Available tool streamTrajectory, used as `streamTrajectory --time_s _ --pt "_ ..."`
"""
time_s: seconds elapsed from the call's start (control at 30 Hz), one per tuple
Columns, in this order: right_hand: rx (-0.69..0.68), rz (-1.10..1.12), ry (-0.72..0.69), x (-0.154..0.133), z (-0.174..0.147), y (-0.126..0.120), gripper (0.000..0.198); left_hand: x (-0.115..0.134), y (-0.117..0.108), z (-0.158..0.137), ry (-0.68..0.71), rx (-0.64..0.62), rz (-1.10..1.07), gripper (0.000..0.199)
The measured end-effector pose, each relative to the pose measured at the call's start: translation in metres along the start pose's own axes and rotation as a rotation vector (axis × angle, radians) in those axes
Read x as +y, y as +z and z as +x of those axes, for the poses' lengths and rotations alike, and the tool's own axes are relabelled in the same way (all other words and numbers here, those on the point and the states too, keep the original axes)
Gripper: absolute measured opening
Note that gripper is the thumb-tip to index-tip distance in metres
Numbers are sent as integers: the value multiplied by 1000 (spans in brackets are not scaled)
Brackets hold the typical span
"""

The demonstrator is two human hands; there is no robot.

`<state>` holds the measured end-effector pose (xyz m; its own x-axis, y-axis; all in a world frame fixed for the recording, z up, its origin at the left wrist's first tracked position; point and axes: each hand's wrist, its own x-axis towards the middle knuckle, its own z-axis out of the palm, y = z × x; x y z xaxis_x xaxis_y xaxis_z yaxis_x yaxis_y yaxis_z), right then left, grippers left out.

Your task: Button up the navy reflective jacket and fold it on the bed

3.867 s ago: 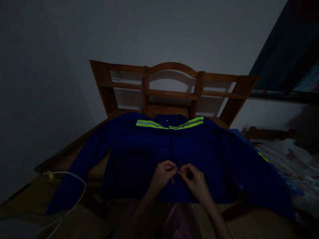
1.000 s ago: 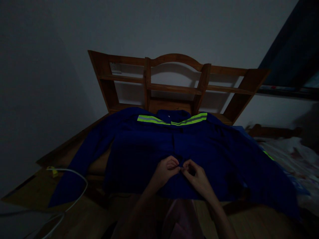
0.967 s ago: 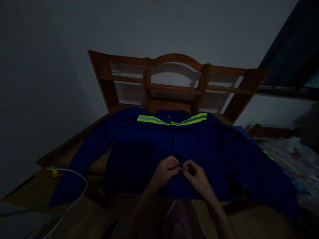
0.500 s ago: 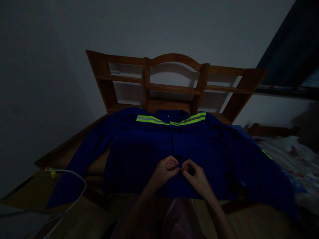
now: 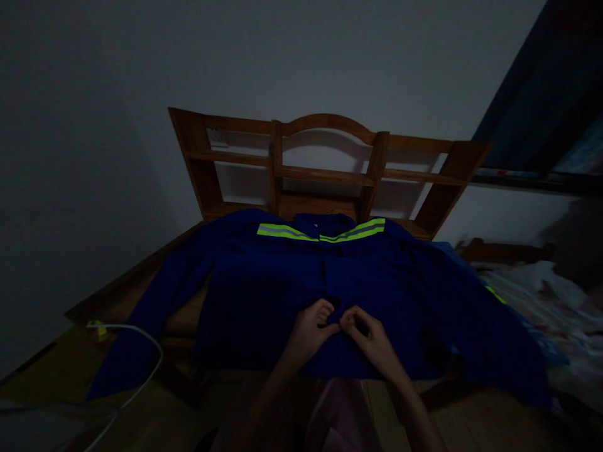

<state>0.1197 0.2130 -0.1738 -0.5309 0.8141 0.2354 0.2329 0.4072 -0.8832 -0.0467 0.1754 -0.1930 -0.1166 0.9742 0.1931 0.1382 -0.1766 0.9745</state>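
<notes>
A dark blue work jacket (image 5: 264, 295) with yellow-green reflective strips across its chest lies spread out, collar away from me and sleeves out to both sides. At the front opening, low on the jacket, my left hand (image 5: 312, 326) pinches the cloth with thumb and fingers. Close beside it, almost touching, my right hand (image 5: 370, 333) pinches the other side of the opening, its thumb and forefinger forming a loop. The fingertips cover whatever small part of the placket lies between them, and the dim light hides any button.
Behind the jacket stands a wooden shelf unit (image 5: 325, 172) against the wall. A white cable (image 5: 153, 370) loops over the left sleeve, near a yellow object (image 5: 100, 331). Rumpled light bedding (image 5: 541, 289) lies at the right. Below the jacket is a wooden floor (image 5: 475, 417).
The view has shifted slightly. My left fingers have spread a little from the thumb, while both hands stay together at the jacket's front opening.
</notes>
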Motion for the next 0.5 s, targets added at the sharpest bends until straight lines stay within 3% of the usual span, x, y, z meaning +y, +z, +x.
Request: streamTrajectory --time_s 0.5 --pt "21 -15 -8 4 1 2 24 -8 -2 -3 11 -18 -10 19"
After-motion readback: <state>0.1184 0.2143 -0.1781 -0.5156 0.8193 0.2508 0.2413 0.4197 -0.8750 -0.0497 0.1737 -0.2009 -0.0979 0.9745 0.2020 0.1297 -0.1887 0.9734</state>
